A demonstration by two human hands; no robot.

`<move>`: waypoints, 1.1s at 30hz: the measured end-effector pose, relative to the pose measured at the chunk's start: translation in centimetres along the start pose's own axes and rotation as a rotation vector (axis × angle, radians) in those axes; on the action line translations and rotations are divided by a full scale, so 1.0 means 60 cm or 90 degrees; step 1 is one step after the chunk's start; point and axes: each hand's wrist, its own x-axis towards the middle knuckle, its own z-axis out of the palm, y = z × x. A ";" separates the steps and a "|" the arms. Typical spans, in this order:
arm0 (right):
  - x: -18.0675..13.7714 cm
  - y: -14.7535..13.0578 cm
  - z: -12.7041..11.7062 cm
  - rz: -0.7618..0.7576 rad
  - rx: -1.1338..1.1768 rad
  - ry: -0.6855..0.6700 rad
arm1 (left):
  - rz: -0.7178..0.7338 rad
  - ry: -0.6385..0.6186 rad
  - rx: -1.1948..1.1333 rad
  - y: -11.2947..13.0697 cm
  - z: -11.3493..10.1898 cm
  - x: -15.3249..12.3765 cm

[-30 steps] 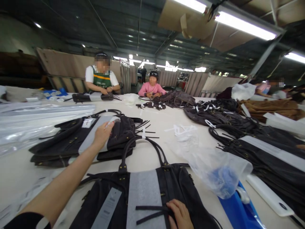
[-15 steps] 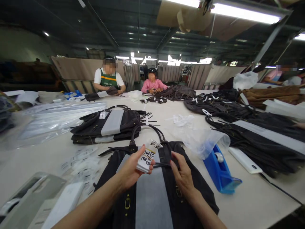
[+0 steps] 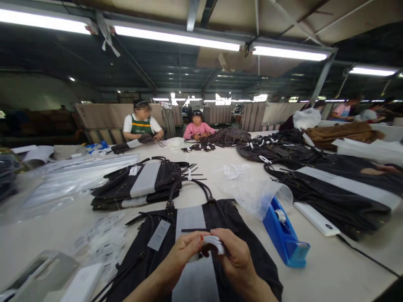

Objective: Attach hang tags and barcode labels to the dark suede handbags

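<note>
A dark handbag (image 3: 226, 218) with a grey paper band (image 3: 189, 220) and a hang tag (image 3: 159, 235) lies flat on the table in front of me. Above its lower half, my left hand (image 3: 185, 251) and my right hand (image 3: 234, 256) meet, both pinched on a small white paper tag (image 3: 214, 242). The fingers of both hands are curled round it, and most of the tag is hidden by them.
A stack of dark bags (image 3: 141, 186) lies beyond, more bags (image 3: 340, 188) on the right. A blue tape dispenser (image 3: 283, 237), a clear plastic bag (image 3: 255, 193) and a white power bank (image 3: 316, 218) sit right of me. Small labels (image 3: 100, 241) lie left. Two people sit across the table.
My left hand brought the white tag from the far bag stack to the near bag; both hands have now closed together on it, lower over the bag.
</note>
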 end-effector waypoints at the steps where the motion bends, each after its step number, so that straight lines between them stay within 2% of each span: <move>1: -0.003 0.004 -0.003 -0.027 -0.037 0.026 | 0.018 0.050 0.045 -0.002 -0.002 0.001; 4: -0.009 0.014 -0.017 -0.079 -0.175 0.112 | 0.069 0.259 0.184 -0.010 -0.006 0.002; 6: -0.012 0.020 -0.024 -0.080 -0.239 0.152 | 0.043 0.321 0.195 -0.017 -0.002 0.001; 8: -0.013 0.021 -0.024 -0.079 -0.284 0.176 | -0.034 0.269 0.079 -0.021 0.013 0.001; 11: -0.019 0.015 -0.007 -0.086 -0.308 0.182 | -0.125 0.132 -0.250 -0.020 0.048 0.006; 13: -0.028 0.009 0.011 -0.095 -0.304 0.162 | -0.142 0.150 -0.426 -0.019 0.069 0.016; 15: -0.041 0.003 0.029 -0.097 -0.299 0.133 | -0.161 0.219 -0.511 -0.023 0.078 0.029; 18: -0.066 0.003 0.043 -0.066 -0.293 0.059 | -0.196 0.239 -0.548 -0.043 0.069 0.050; 23: -0.105 0.022 0.044 0.008 -0.233 -0.138 | -0.212 0.243 -0.556 -0.100 0.036 0.068; 29: -0.127 0.063 0.059 0.012 -0.179 -0.185 | -0.255 0.223 -0.624 -0.150 0.026 0.069; 33: -0.136 0.085 0.071 0.031 -0.158 -0.219 | -0.256 0.258 -0.639 -0.164 0.027 0.071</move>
